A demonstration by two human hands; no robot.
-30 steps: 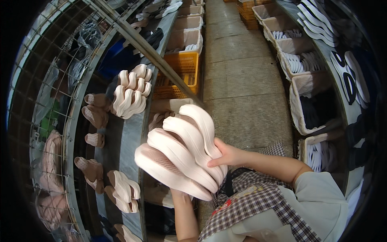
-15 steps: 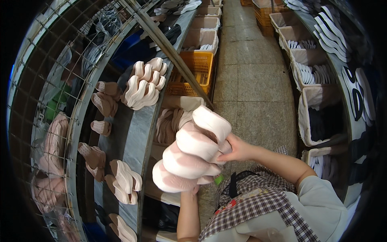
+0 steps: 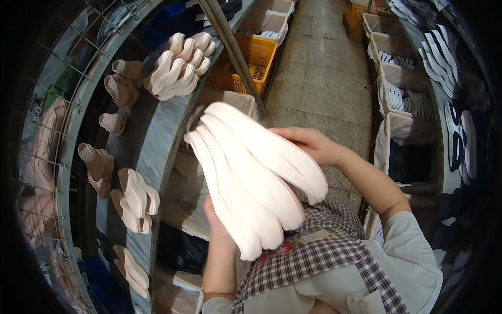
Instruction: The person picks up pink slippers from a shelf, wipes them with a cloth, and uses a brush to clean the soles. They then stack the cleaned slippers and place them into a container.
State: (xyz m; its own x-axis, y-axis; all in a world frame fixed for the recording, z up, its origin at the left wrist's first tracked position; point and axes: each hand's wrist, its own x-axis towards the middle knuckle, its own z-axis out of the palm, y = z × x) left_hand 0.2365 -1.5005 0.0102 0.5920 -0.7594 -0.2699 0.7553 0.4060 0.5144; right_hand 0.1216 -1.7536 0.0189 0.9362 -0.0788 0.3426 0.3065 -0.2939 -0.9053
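Note:
A fanned stack of pale pink shoe soles (image 3: 246,172) is held up in front of my body, tilted, with the smooth faces showing. My right hand (image 3: 306,144) grips the stack at its far right edge, thumb along the rim of the outermost sole. From the left side my left hand (image 3: 216,215) supports the lower part of the stack, its fingers mostly hidden behind the soles. To the left, a cluster of similar pale soles (image 3: 180,68) lies on the grey shelf (image 3: 162,131). Nearer on that shelf is a smaller group of pale soles (image 3: 136,199).
Brown-pink shoe uppers (image 3: 97,162) line the shelf beside a wire mesh (image 3: 63,141). A slanted metal post (image 3: 230,44) rises near an orange crate (image 3: 261,57). Lined bins (image 3: 384,136) and a counter with white soles (image 3: 439,65) run along the right of the aisle.
The stack has turned from its end edges showing to its broad smooth faces showing. Both hands have moved left with it, and the right hand has also moved up.

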